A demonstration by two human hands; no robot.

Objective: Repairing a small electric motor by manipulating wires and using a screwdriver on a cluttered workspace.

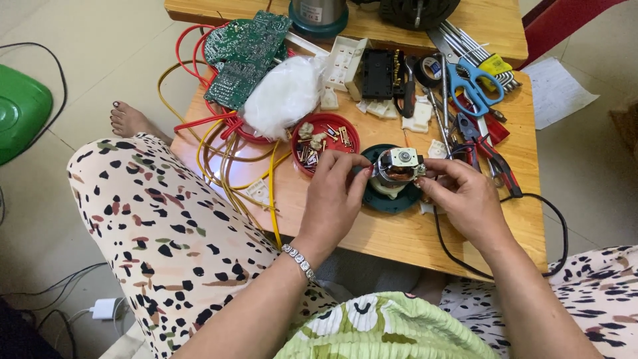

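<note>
At the desk's near edge, head view: a small electric motor (397, 166) sits on a dark green round base (392, 197) between both hands.
Left hand (332, 199): fingers curled, thumb and forefinger pinched together at the motor's left side; whether a small part lies in the pinch, I cannot tell.
Right hand (465, 196): partly closed, fingertips gripping the motor's right side and steadying it.
Desk (412, 239): low and wooden, crowded.
Red dish (325, 143): just left of the motor, full of screws and small metal parts.
Behind: green circuit board (244, 53), white plastic bag (284, 96), blue-handled scissors (468, 83), red-handled pliers (488, 149).
Wires: yellow wires (229, 173) and red ones trail off the desk's left edge; a black cable (531, 199) loops by the right wrist.
Risk, as I judge it: the motor stands near the edge, so a slip of the fingers could tip it off.
Second risk: the left wrist is close to the dish, and a nudge could scatter the screws.
</note>
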